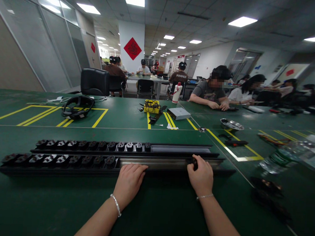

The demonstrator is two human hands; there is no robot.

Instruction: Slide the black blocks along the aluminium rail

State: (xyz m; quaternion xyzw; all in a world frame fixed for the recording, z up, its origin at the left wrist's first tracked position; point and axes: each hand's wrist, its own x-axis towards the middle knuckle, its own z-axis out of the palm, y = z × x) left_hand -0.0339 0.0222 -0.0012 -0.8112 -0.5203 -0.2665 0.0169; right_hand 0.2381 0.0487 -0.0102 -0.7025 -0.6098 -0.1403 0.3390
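Two long black rails lie side by side across the green table. The near rail (154, 163) has several black socket modules (61, 159) along its left half. The far rail (182, 149) carries a similar row of modules (94, 145). My left hand (129, 182) rests on the front edge of the near rail at its middle, fingers curled down against it. My right hand (202, 176) is closed on a small black part (194, 162) sitting in the near rail's channel towards its right end.
A black headset (77, 106) lies at the back left, a yellow device (152, 106) and a grey box (178, 113) at the back middle. A metal bowl (231, 124), a plastic bottle (280, 158) and dark parts (266, 187) lie right. Other people sit at tables behind.
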